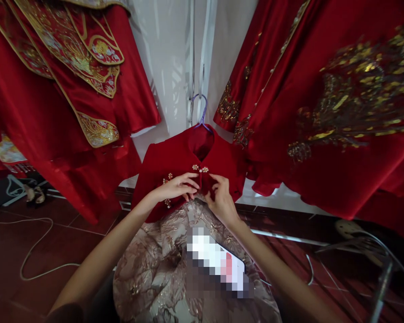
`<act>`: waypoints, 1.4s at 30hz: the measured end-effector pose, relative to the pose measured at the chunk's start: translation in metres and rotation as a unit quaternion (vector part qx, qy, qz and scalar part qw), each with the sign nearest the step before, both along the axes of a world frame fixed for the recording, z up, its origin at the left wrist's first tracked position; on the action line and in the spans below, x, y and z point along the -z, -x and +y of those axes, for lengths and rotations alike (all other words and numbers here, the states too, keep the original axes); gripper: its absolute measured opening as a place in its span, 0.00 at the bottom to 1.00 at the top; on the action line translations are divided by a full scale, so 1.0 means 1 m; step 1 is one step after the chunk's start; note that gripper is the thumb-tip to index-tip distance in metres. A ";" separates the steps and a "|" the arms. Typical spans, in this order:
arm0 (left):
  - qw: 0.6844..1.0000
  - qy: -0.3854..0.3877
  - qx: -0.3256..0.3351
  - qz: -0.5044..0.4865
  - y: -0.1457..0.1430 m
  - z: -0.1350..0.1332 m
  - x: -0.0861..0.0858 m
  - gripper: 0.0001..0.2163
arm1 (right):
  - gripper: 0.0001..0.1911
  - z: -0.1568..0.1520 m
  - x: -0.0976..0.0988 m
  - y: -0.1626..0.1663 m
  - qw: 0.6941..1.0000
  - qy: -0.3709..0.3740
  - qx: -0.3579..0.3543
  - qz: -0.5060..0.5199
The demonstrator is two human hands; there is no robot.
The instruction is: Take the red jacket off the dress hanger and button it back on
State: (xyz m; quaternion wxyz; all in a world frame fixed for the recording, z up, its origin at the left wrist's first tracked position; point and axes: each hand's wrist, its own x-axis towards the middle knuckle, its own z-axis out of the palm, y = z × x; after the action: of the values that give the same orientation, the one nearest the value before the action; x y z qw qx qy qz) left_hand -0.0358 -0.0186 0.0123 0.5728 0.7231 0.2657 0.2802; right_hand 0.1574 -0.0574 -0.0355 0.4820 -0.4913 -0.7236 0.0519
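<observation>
A small red jacket (175, 161) hangs on a purple hanger (202, 114) in front of me, over a beige patterned skirt (161, 260). Pearl buttons (200, 169) close its collar. My left hand (178, 186) pinches the left front edge just below those buttons, fingers closed on the cloth. My right hand (222, 197) grips the right front edge beside it, thumb and fingers pressed together. Both hands meet at the jacket's centre opening.
Red embroidered gowns hang at the left (63, 89) and right (323, 112) against a white wall (168, 58). A white cable (30, 251) loops over the dark red tiled floor. A metal stand (380, 269) is at the lower right. Shoes (33, 193) lie at the far left.
</observation>
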 end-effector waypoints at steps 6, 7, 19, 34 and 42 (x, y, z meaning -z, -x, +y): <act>0.995 0.076 -0.068 -0.012 -0.007 -0.004 0.005 0.27 | 0.16 0.001 -0.019 -0.008 0.933 0.220 -0.165 0.234; 0.993 0.083 -0.084 -0.020 -0.009 -0.005 0.005 0.26 | 0.17 0.000 -0.026 -0.005 0.915 0.231 -0.202 0.263; 0.976 -0.001 -0.212 0.043 0.035 -0.009 -0.001 0.12 | 0.13 -0.013 -0.045 0.021 0.968 0.127 -0.166 0.138; 0.976 -0.017 -0.217 0.015 0.032 -0.020 0.030 0.17 | 0.13 0.007 -0.028 0.074 0.967 0.118 -0.114 0.194; 0.902 -0.240 -0.351 0.073 0.044 -0.009 0.029 0.09 | 0.08 0.024 -0.025 0.066 0.955 0.145 -0.141 0.217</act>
State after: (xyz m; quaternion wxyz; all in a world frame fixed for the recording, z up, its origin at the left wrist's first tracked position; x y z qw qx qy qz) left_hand -0.0803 -0.0272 -0.0165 0.2248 0.7170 0.4683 0.4649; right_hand 0.0914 -0.0333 -0.0109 0.5387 -0.4254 -0.6484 0.3292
